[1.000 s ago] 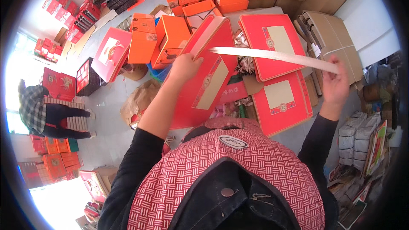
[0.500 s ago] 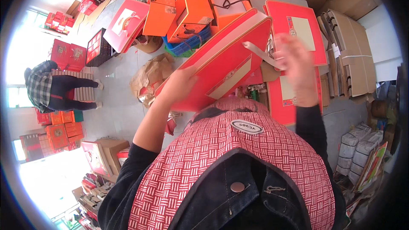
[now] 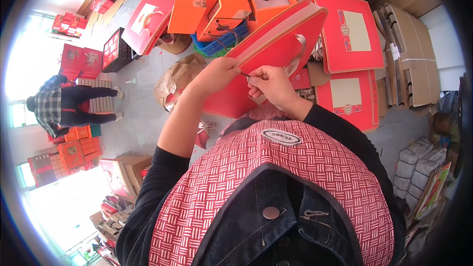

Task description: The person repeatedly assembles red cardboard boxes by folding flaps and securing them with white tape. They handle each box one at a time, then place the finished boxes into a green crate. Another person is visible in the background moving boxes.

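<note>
Head view: both hands on a red gift box

From the head camera I see my left hand (image 3: pixel 217 75) closed around the near edge of a large flat red gift box (image 3: pixel 276 44), which is held tilted up in front of my chest, above the floor. My right hand (image 3: pixel 271 84) sits just beside the left, fingers curled and pinched on something small and dark at the box's lower edge; I cannot tell what it is. A pale ribbon handle (image 3: pixel 298 51) loops off the box's side.

Beyond the box lie two flat red lids with cream panels (image 3: pixel 350 32), orange boxes (image 3: pixel 224 5) over a blue crate (image 3: pixel 224 44), and folded brown cartons (image 3: pixel 409 54) to the right. Another person (image 3: pixel 64 106) stands far left among red boxes.
</note>
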{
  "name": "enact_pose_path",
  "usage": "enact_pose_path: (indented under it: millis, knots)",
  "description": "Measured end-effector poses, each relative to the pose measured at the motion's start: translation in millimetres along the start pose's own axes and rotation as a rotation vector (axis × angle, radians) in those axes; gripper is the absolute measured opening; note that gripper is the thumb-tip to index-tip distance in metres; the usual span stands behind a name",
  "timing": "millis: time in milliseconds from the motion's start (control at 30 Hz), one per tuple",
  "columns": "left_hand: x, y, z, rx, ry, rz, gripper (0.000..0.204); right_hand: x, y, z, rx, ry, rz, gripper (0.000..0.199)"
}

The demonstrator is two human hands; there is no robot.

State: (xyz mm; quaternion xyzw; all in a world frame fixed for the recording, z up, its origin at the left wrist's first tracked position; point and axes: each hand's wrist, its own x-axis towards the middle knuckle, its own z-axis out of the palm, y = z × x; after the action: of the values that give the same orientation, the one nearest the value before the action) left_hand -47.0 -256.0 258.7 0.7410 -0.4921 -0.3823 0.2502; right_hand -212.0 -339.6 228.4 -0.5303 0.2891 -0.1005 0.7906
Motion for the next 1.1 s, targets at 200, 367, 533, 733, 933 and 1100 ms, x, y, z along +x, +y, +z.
enact_pose_path:
  millis: [200, 367, 533, 733, 933, 1100]
  knots:
    - [4.8, 5.5, -0.4, -0.025, -0.011, -0.031, 0.02, 6.3, 4.3, -0.8, -0.036, 0.085, 0.017, 0.011]
    - [7.4, 4.4, -0.6, -0.026, -0.021, -0.033, 0.02, 8.2, 6.4, -0.5, -0.081, 0.136, -0.133, 0.01]
    - [12.5, -1.3, -1.0, 0.009, -0.03, 0.05, 0.019, 13.1, 16.1, -2.1, -0.296, 0.197, -0.367, 0.01]
    - [16.5, -3.8, -2.4, 0.023, -0.028, 0.03, 0.017, 11.8, 7.0, -2.5, -0.758, 0.224, -0.774, 0.009]
    - [12.5, -5.0, 2.4, -0.063, 0.016, -0.023, 0.014, 15.7, 5.8, -0.6, -1.0, 0.187, -1.019, 0.009]
    - [8.7, 3.4, 3.6, -0.03, 0.043, 0.014, 0.014, 16.7, 5.8, -0.3, -0.993, 0.232, -1.038, 0.011]
